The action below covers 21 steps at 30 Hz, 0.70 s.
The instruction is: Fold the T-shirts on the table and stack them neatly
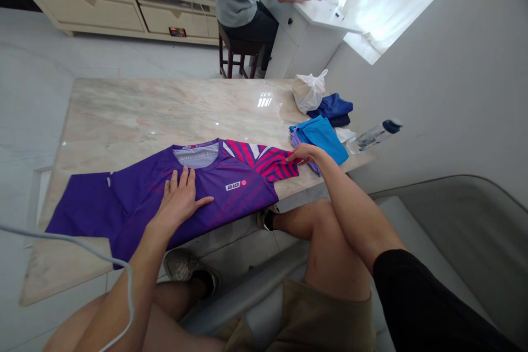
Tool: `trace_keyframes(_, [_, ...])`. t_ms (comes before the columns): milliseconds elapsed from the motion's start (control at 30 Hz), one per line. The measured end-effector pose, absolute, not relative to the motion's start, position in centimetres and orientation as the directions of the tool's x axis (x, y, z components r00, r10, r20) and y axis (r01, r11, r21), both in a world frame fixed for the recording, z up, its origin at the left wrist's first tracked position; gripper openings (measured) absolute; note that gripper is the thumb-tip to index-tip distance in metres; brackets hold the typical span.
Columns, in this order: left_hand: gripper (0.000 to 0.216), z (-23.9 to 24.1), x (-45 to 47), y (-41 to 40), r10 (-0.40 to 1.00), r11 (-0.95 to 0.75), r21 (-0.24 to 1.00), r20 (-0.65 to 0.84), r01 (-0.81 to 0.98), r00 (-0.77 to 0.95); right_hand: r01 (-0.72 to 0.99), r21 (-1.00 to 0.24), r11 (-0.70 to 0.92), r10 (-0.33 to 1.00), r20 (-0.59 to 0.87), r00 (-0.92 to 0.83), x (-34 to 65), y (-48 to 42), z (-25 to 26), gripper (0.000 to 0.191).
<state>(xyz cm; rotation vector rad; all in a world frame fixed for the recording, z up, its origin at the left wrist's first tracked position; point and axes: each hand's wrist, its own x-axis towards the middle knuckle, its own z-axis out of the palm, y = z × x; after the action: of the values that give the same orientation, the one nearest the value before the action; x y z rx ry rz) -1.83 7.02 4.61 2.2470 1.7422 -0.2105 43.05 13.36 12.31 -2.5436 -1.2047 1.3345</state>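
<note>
The shirt [136, 198] is deep purple. Its sleeve [264, 160] on the right carries magenta and purple stripes with white wedges, and there is a small white logo on the chest and grey inside the collar. The counter [136, 110] is beige marble with pale brown veins. On it lie a bright blue cloth [324, 137] over a lavender one [296, 140], a navy cloth [334, 107], a white bag [308, 91] and a clear bottle [373, 135] with a dark blue cap.

Bare surface [136, 110] lies open from 10 to 12 o'clock beyond the purple jersey [136, 192]; at 2 o'clock folded blue clothes [324, 137], a white bag [308, 92] and a lying bottle [373, 135] crowd the corner
</note>
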Motion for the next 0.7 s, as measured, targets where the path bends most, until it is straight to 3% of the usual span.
trace_keyframes(133, [0.115,4.8,-1.8,7.1,0.921,-0.222,0.124,-0.3,0.967,0.25,0.718,-0.288,-0.634,0.689,-0.633,0.354,43.2,12.7,13.3,0.031])
trace_keyframes(267, [0.117,5.1,-1.7,7.3,0.912,-0.225,0.12,-0.324,0.967,0.253,0.743,-0.407,-0.531,0.823,-0.455,0.339,42.7,11.7,14.2,0.032])
trace_keyframes(400, [0.113,5.7,-1.5,7.2,0.91,-0.218,0.127,-0.332,0.968,0.249,0.675,-0.562,-0.478,0.877,-0.348,0.331,40.9,11.0,14.7,0.02])
trace_keyframes(467, [0.107,6.1,-1.4,7.0,0.914,-0.206,0.137,-0.325,0.969,0.241,0.768,-0.48,-0.424,0.906,-0.234,0.353,39.4,10.9,15.0,0.019])
trace_keyframes(567, [0.103,6.5,-1.3,6.8,0.928,-0.199,0.14,-0.291,0.97,0.233,0.908,-0.218,-0.358,0.934,-0.071,0.351,36.2,10.4,15.7,0.028])
trace_keyframes(700, [0.112,6.6,-1.5,6.5,0.932,-0.159,0.109,-0.312,0.981,0.185,0.956,-0.075,-0.283,0.958,-0.065,0.279,30.8,9.5,16.4,0.039])
